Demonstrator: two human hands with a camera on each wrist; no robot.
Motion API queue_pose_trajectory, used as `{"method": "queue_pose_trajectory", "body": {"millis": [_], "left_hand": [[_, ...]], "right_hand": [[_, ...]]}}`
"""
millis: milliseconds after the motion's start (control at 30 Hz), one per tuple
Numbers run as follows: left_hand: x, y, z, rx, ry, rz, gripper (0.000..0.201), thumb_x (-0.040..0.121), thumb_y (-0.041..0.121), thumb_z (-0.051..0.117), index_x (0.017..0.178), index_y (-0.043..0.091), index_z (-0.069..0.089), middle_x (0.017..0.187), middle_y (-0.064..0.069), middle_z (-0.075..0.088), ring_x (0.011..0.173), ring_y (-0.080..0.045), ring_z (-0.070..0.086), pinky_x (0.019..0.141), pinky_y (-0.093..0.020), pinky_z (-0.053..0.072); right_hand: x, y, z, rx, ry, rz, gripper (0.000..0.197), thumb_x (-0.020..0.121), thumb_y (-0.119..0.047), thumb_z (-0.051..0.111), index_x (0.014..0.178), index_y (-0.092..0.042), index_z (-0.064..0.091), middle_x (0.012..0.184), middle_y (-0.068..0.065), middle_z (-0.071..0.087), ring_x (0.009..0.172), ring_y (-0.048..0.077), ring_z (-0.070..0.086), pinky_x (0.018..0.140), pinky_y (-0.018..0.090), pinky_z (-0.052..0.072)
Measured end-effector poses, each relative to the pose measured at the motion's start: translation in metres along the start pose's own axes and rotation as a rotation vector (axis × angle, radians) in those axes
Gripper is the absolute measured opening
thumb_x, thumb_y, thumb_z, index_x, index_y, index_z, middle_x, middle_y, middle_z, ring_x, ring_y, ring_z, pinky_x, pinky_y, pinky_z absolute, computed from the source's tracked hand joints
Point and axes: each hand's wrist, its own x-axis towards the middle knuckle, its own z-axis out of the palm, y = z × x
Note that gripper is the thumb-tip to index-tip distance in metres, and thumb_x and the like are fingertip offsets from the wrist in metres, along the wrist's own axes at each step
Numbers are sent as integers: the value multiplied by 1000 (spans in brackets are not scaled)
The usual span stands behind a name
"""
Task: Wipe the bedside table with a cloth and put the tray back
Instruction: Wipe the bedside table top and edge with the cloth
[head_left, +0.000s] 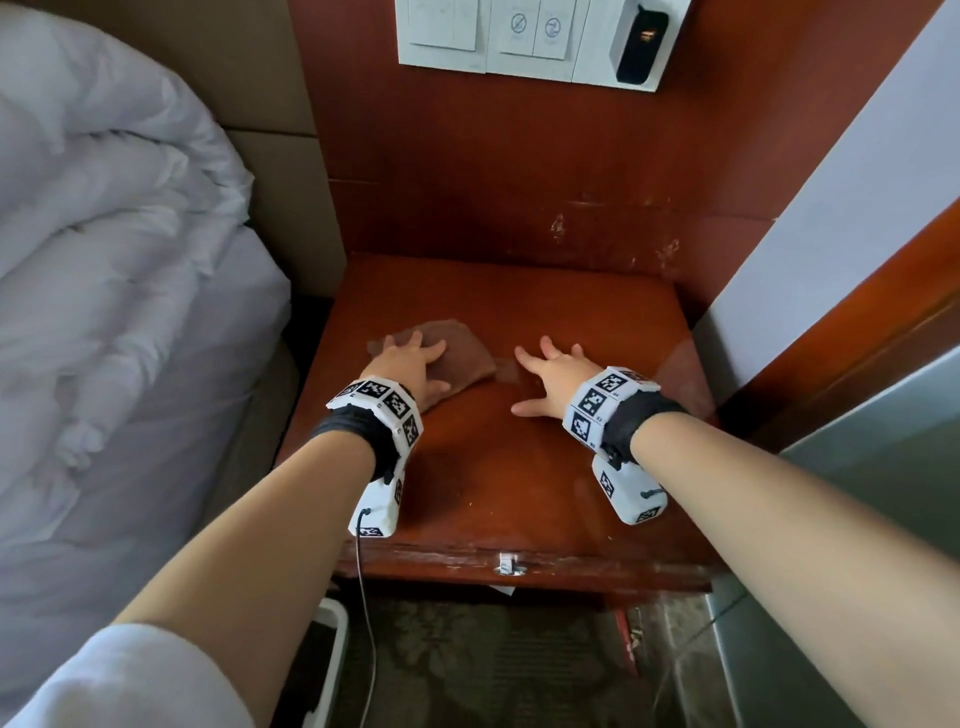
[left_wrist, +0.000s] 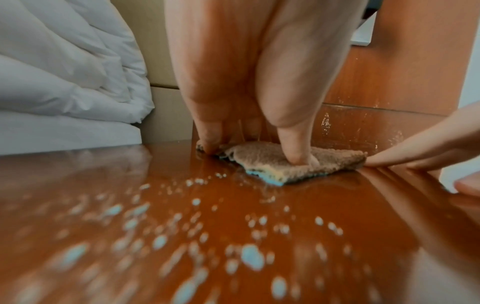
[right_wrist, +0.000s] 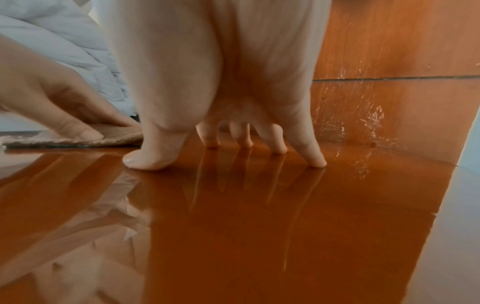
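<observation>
Left hand (head_left: 410, 364) presses flat on the brown cloth (head_left: 457, 358) mid-table, right hand (head_left: 553, 374) spread open on the bare table (head_left: 519, 467) beside it, so sweep firmly forward through those droplets (left_wrist: 249, 255).

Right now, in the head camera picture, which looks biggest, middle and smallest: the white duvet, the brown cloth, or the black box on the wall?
1. White duvet, by far the biggest.
2. Brown cloth, partly hidden under the left hand.
3. Black box, smallest, though it is farther from the camera, so its real size is unsure.
</observation>
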Motion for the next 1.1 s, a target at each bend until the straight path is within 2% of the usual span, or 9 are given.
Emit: {"method": "queue_pose_trajectory", "body": {"millis": [367,533,1100], "left_hand": [[15,12,-14,129,-40,-35,67,98,43,41,152,26,7,160,-11,2,144,-42,6,116,-48,18],[10,12,-10,135,-62,-34,67,98,43,41,152,29,6,160,-10,0,145,-42,4,115,-50,22],[-37,-16,9,65,-117,-32,66,99,41,38,152,31,-1,160,-4,-9,146,-38,-6,117,-53,15]], "right_hand": [[5,2,-2,5,8,-13,90,84,-58,56,152,-35,1,160,6,-8,143,48,-4,114,59,21],[7,3,-4,24,6,-6,92,82,-60,58,151,-36,1,160,5,-8,143,47,-5,113,58,21],[5,1,-2,37,17,18,88,85,-58,54,151,-38,0,160,4,-11,144,45,-8,114,57,18]]}}
